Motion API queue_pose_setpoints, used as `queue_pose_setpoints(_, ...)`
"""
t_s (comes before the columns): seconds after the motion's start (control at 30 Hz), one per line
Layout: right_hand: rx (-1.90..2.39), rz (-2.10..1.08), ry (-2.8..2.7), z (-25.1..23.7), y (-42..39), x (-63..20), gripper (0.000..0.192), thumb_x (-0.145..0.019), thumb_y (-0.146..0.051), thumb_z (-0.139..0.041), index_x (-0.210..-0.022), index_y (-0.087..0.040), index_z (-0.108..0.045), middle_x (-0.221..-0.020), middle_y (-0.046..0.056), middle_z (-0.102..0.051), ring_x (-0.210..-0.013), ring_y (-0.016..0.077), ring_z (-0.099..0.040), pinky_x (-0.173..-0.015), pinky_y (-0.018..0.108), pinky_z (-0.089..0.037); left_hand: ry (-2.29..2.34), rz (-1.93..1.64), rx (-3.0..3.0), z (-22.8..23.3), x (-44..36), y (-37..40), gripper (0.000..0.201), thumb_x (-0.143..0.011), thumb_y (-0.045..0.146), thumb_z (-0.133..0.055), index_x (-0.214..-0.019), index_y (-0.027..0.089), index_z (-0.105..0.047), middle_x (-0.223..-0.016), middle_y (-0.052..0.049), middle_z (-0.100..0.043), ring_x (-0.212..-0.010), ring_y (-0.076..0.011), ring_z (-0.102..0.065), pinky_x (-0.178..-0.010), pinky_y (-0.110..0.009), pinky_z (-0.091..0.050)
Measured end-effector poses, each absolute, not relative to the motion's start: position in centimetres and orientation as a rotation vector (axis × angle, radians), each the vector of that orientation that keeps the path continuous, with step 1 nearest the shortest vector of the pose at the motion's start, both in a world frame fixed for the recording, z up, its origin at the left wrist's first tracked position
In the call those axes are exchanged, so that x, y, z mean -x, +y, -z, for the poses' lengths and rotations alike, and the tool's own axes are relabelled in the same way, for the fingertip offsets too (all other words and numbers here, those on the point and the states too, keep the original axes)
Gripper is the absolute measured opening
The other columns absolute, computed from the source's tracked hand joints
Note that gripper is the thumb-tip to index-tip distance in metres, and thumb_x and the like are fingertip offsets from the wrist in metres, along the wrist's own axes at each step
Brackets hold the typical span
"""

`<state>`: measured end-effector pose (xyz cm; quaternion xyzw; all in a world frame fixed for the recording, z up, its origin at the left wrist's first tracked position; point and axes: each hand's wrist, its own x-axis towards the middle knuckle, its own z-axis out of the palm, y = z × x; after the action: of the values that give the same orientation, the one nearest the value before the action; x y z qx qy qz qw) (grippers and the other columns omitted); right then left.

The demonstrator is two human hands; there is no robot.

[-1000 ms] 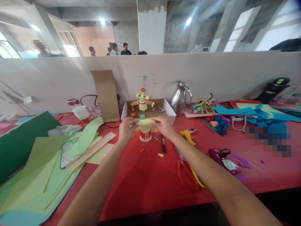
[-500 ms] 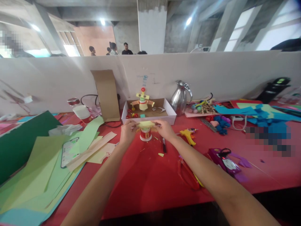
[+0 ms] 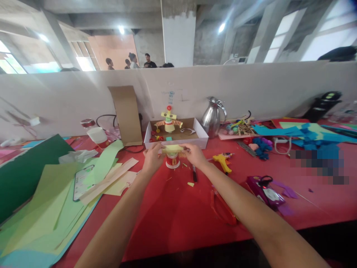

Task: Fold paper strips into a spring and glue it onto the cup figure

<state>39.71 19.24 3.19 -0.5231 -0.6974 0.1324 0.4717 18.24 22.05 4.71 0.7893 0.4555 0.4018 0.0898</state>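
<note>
Together, left hand [image 3: 152, 159] and right hand [image 3: 195, 155] pinch one yellow strip [image 3: 173, 148], atop one red-and-white cup [image 3: 172, 160], two grips clamped.

We see our left hand [image 3: 152, 160] and our right hand [image 3: 195, 155] pinching a yellow paper piece [image 3: 173, 149] on top of a small red and white cup [image 3: 172, 160], on our red table [image 3: 173, 219], white box [image 3: 178, 140] just behind, green paper sheets [image 3: 50, 208] to our left

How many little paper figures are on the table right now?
2: one paper figure stands on the red table, pinched between the left hand and right hand; the other stands inside the white box behind it.
</note>
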Motion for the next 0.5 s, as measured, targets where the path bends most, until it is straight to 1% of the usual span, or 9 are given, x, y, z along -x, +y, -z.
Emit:
queue_pose_setpoints(0.07,1.292,-0.324,-1.703,-3.3,19.1,-39.7,0.03,-0.083,-0.01,-0.061,-0.11,-0.019,-0.072,-0.097,0.007,-0.072,-0.087,0.0199,-0.066,-0.082,0.034,-0.052,1.352,-1.133,-2.318,-4.9,-18.4,22.1,0.025,-0.077,0.019,-0.064,-0.102,0.023,-0.063,-0.12,-0.007,-0.068,-0.114,-0.0262,-0.062,-0.099,-0.043,-0.041)
queue_pose_setpoints(0.13,1.283,-0.324,-1.705,-3.4,19.1,-39.6,0.031,-0.083,-0.009,-0.061,-0.111,-0.019,-0.071,-0.101,0.008,-0.072,-0.089,0.0204,-0.066,-0.083,0.034,-0.052,1.34,-1.102,-2.288,-5.1,-18.5,22.2,0.02,-0.078,0.023,-0.064,-0.098,0.024,-0.061,-0.107,-0.005,-0.072,-0.105,-0.0249,-0.065,-0.095,-0.04,-0.043)
queue_pose_setpoints(0.2,1.252,-0.325,-1.716,-3.6,18.9,-39.5,0.033,-0.084,-0.009,-0.059,-0.112,-0.02,-0.071,-0.105,0.008,-0.072,-0.092,0.0203,-0.066,-0.085,0.035,-0.052,1.324,-1.106,-2.273,-5.2,-18.5,22.4,0.015,-0.079,0.024,-0.063,-0.094,0.024,-0.06,-0.099,-0.003,-0.072,-0.1,-0.0242,-0.066,-0.092,-0.039,-0.044)
queue_pose_setpoints(0.27,1.2,-0.31,-1.723,-4.0,18.7,-39.5,0.037,-0.084,-0.009,-0.058,-0.117,-0.023,-0.068,-0.11,0.007,-0.07,-0.096,0.0198,-0.065,-0.088,0.035,-0.052,1.286,-1.154,-2.24,-5.3,-18.4,22.7,0.014,-0.078,0.025,-0.064,-0.091,0.023,-0.06,-0.095,-0.002,-0.071,-0.098,-0.0235,-0.065,-0.091,-0.037,-0.044)
queue_pose_setpoints(0.37,1.139,-0.22,-1.675,-5.2,17.7,-40.1,0.046,-0.083,-0.011,-0.057,-0.127,-0.025,-0.062,-0.11,0.006,-0.069,-0.096,0.0187,-0.064,-0.09,0.034,-0.052,1.149,-1.321,-2.107,-5.3,-18.3,23.2,0.02,-0.076,0.026,-0.066,-0.095,0.023,-0.059,-0.095,-0.002,-0.069,-0.096,-0.0214,-0.064,-0.09,-0.036,-0.045)
queue_pose_setpoints(0.4,1.138,-0.181,-1.643,-5.7,17.2,-40.7,0.046,-0.083,-0.012,-0.057,-0.127,-0.024,-0.061,-0.108,0.006,-0.069,-0.095,0.0186,-0.064,-0.09,0.034,-0.052,1.093,-1.39,-2.034,-5.4,-18.2,23.4,0.024,-0.076,0.026,-0.066,-0.099,0.022,-0.059,-0.097,-0.003,-0.068,-0.095,-0.0205,-0.064,-0.089,-0.036,-0.046)
queue_pose_setpoints(0.43,1.153,-0.143,-1.612,-6.1,16.7,-41.4,0.043,-0.083,-0.013,-0.057,-0.125,-0.023,-0.062,-0.106,0.006,-0.069,-0.093,0.0186,-0.064,-0.089,0.034,-0.052,1.045,-1.455,-1.95,-5.5,-18.1,23.5,0.027,-0.076,0.025,-0.066,-0.102,0.022,-0.059,-0.098,-0.004,-0.067,-0.095,-0.0198,-0.064,-0.089,-0.035,-0.046)
queue_pose_setpoints(0.5,1.255,-0.08,-1.57,-6.6,15.5,-43.4,0.031,-0.083,-0.016,-0.057,-0.112,-0.021,-0.067,-0.101,0.007,-0.07,-0.09,0.0193,-0.065,-0.086,0.034,-0.051,0.988,-1.572,-1.756,-5.9,-17.8,23.4,0.034,-0.076,0.025,-0.067,-0.109,0.022,-0.059,-0.102,-0.005,-0.066,-0.093,-0.0183,-0.063,-0.085,-0.033,-0.047)
